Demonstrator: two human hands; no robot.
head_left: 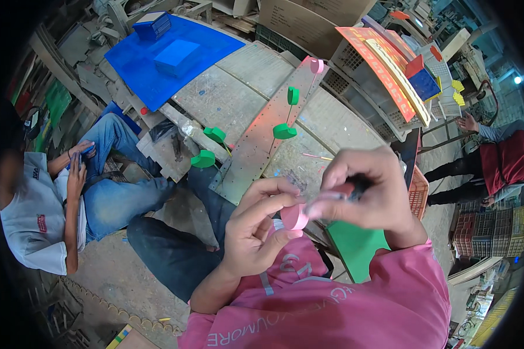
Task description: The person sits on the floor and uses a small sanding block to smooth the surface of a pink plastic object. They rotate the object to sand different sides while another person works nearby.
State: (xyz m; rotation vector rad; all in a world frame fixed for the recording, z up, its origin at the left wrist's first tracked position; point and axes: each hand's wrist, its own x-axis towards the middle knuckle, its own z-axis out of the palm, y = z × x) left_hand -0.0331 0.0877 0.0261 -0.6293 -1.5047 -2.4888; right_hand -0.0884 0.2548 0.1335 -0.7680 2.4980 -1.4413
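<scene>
A: Since the left hand (247, 235) pinches the pink piece (295, 218) between thumb and forefinger, is that to keep its side free?

B: Probably. The piece sits out in front of the pink shirt (326, 308), thumb below, forefinger above, so its right edge is open to the right hand (371, 189).

A: What are the right hand's fingers doing?

B: They're drawn in narrow, thumb at that edge. With the blur, I can't tell whether they grip anything small.

A: Why are the green pieces (284, 131) on sticks (272, 146)?

B: My guess is to keep their surfaces from touching anything. Four rise from the board (253, 154), plus a second pink piece (317, 66) at its far end.

A: And the board?

B: It lies across the table (218, 96), near end toward the person, presumably for easy reach.
</scene>
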